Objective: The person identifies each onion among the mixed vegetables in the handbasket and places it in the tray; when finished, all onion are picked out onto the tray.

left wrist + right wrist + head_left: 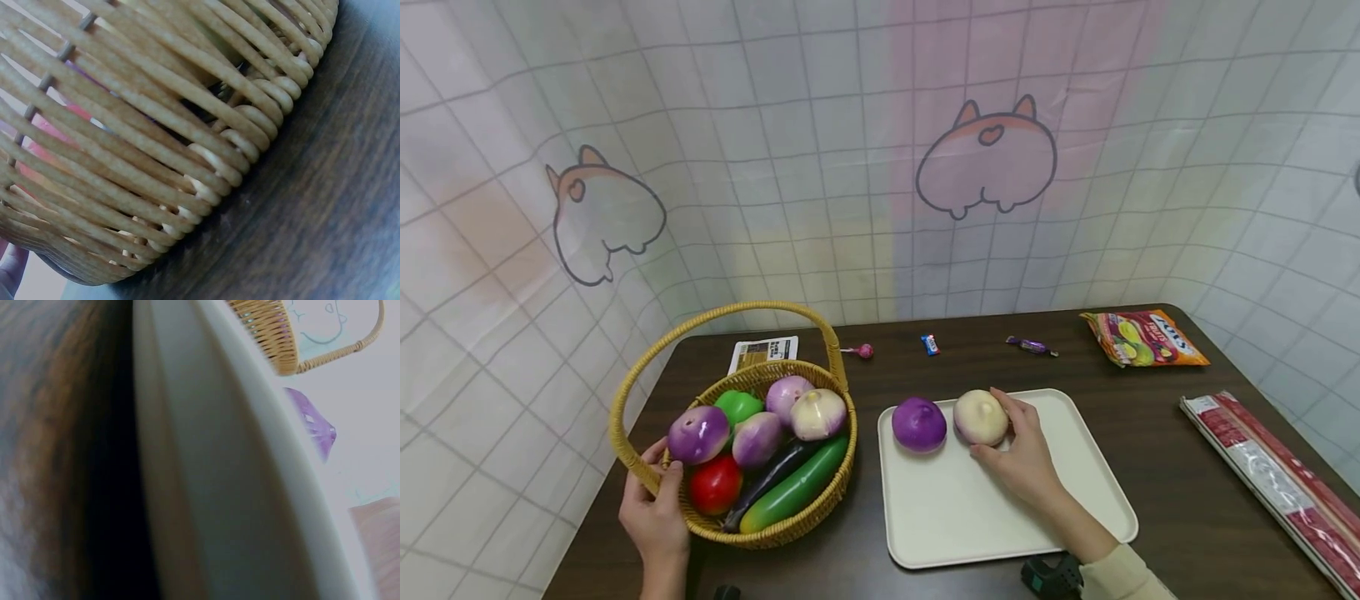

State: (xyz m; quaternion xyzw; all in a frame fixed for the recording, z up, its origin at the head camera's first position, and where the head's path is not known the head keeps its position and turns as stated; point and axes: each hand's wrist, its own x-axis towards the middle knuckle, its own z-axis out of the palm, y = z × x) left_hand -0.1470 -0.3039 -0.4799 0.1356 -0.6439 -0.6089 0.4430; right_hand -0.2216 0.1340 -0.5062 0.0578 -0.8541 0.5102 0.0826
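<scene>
One pale onion [977, 417], pinched by the right hand [1026, 460] at lower center right, could knock the purple onion [919, 425] if it slips, while a tug from the left hand [658, 515], gripping the basket [775, 536] at lower left, could tip it.

At five o'clock in the head view, a plain pale-cream fabric sleeve [1122, 577] covers the right forearm [1078, 525]; a boxy black plastic-looking device [1049, 577] sits beside its cuff. The small rounded black piece [727, 592] at seven o'clock, mostly cropped, is probably left-wrist gear.
</scene>
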